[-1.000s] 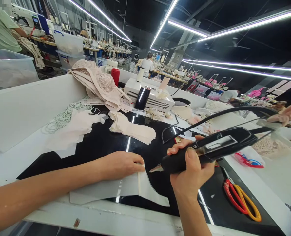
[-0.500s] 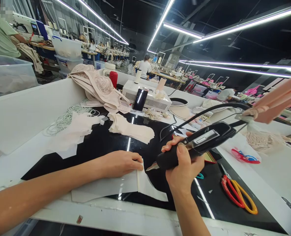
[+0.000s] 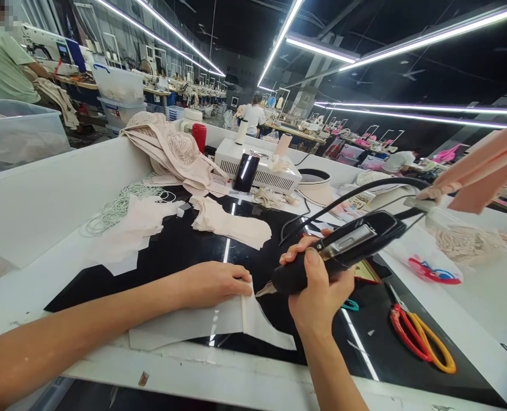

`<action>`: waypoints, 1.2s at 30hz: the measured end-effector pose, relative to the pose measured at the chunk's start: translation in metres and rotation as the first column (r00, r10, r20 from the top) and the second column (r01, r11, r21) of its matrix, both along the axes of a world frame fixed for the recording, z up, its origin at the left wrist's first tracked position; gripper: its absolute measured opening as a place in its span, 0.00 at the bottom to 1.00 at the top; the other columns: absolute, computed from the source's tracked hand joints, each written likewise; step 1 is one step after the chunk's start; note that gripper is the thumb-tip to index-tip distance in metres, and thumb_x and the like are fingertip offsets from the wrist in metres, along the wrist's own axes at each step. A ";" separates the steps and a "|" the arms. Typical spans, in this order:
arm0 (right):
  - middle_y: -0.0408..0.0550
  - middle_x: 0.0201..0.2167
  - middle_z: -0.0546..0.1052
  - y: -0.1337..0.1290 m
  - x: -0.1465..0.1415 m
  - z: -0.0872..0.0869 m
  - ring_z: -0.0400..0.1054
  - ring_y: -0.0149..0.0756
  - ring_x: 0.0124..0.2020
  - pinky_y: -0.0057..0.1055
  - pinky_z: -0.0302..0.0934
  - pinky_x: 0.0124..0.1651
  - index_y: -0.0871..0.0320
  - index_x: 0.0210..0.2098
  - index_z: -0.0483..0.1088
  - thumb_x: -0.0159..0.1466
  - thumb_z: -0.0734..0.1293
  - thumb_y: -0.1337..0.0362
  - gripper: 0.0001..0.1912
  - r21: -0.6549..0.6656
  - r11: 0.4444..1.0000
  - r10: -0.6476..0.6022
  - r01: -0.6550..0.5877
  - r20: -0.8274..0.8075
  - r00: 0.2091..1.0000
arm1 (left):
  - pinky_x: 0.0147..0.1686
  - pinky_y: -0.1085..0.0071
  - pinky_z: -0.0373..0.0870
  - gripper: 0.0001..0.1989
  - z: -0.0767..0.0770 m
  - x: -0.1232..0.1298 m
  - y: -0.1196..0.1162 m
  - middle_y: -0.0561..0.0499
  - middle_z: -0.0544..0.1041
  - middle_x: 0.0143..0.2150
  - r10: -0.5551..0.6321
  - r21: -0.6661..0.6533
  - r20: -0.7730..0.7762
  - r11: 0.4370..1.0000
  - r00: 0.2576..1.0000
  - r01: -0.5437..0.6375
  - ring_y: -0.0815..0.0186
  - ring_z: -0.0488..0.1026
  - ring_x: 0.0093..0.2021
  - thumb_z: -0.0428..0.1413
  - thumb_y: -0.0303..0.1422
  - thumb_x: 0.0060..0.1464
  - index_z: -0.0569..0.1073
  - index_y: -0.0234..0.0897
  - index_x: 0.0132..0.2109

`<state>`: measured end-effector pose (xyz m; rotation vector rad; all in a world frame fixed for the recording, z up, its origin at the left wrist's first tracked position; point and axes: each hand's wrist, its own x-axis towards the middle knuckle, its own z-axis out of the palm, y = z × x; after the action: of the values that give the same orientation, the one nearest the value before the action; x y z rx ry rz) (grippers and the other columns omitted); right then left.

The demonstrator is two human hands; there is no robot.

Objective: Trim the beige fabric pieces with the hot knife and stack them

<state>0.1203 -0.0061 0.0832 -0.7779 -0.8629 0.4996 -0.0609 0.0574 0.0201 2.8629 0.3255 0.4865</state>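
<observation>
My right hand (image 3: 320, 291) is wrapped round a black corded handheld cutter (image 3: 341, 245). Its pointed metal tip (image 3: 265, 290) angles down to the left, close to my left fingertips. With fingers bent and pressed together, my left hand (image 3: 219, 285) holds down a thin white sheet (image 3: 185, 326) on the black glossy board (image 3: 108, 285). A narrow cream strip (image 3: 244, 314) runs along the sheet from under those fingertips toward the table's front edge. To its right the sheet has a curved edge. Whether the tip touches the sheet, I cannot tell.
Red-and-yellow-handled scissors (image 3: 422, 337) lie at right. Behind my hands are stacked cream fabric pieces (image 3: 232, 222), pale green cord (image 3: 116, 211), lace-cup garments (image 3: 168, 145) and a white vented box (image 3: 262, 165). The cutter's cable hangs from a peach cloth tie (image 3: 485, 171).
The view has shifted slightly, so things on the table appear a little farther right. Both hands, the cutter and the sheet keep nearly the same positions relative to one another.
</observation>
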 end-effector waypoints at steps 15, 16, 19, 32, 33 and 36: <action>0.39 0.31 0.76 -0.043 0.025 0.003 0.71 0.31 0.26 0.31 0.70 0.29 0.53 0.47 0.70 0.59 0.77 0.61 0.20 -0.033 0.999 -0.029 0.030 0.036 0.999 | 0.48 0.70 0.77 0.10 0.011 0.016 -0.028 0.45 0.80 0.48 -0.035 -0.023 0.085 0.999 0.996 0.037 0.63 0.78 0.46 0.51 0.27 0.73 0.78 0.34 0.49; 0.39 0.31 0.76 -0.046 0.026 0.002 0.71 0.31 0.26 0.31 0.70 0.29 0.53 0.47 0.70 0.60 0.77 0.61 0.19 -0.030 0.999 -0.026 0.027 0.044 0.999 | 0.48 0.69 0.77 0.10 0.010 0.017 -0.028 0.45 0.80 0.48 -0.033 -0.014 0.076 0.999 0.997 0.034 0.63 0.78 0.46 0.51 0.28 0.73 0.78 0.34 0.48; 0.39 0.31 0.76 -0.053 0.029 -0.002 0.71 0.31 0.26 0.32 0.71 0.29 0.53 0.45 0.71 0.61 0.77 0.62 0.16 -0.024 0.999 -0.021 0.023 0.068 0.997 | 0.47 0.69 0.77 0.10 0.006 0.015 -0.027 0.45 0.79 0.48 -0.031 0.002 0.053 1.000 0.998 0.031 0.62 0.78 0.45 0.51 0.29 0.73 0.78 0.35 0.49; 0.37 0.33 0.77 -0.034 0.022 0.000 0.72 0.29 0.26 0.30 0.70 0.32 0.50 0.49 0.70 0.62 0.77 0.62 0.18 0.002 1.000 0.016 -0.016 -0.003 1.000 | 0.49 0.70 0.77 0.13 0.010 0.005 -0.023 0.45 0.79 0.54 -0.039 -0.070 -0.009 0.997 0.999 0.038 0.62 0.79 0.49 0.49 0.28 0.74 0.78 0.37 0.55; 0.37 0.33 0.77 -0.029 0.019 0.000 0.72 0.29 0.26 0.30 0.70 0.31 0.50 0.48 0.70 0.62 0.77 0.62 0.18 0.006 1.000 0.021 -0.021 -0.012 1.000 | 0.49 0.70 0.77 0.13 0.010 0.005 -0.023 0.45 0.79 0.54 -0.044 -0.060 -0.010 0.997 0.999 0.043 0.62 0.79 0.49 0.49 0.28 0.74 0.78 0.37 0.55; 0.37 0.31 0.77 -0.019 0.012 0.000 0.71 0.29 0.25 0.28 0.69 0.30 0.52 0.46 0.70 0.61 0.77 0.63 0.17 0.014 0.999 0.042 -0.042 -0.021 0.999 | 0.49 0.69 0.78 0.13 0.009 0.005 -0.024 0.44 0.79 0.54 -0.055 -0.014 0.000 0.998 0.998 0.055 0.62 0.79 0.49 0.50 0.28 0.73 0.78 0.36 0.56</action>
<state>0.1323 -0.0247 0.0827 -0.7425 -0.8637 0.5376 -0.0561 0.0338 0.0287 2.8499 0.2486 0.4715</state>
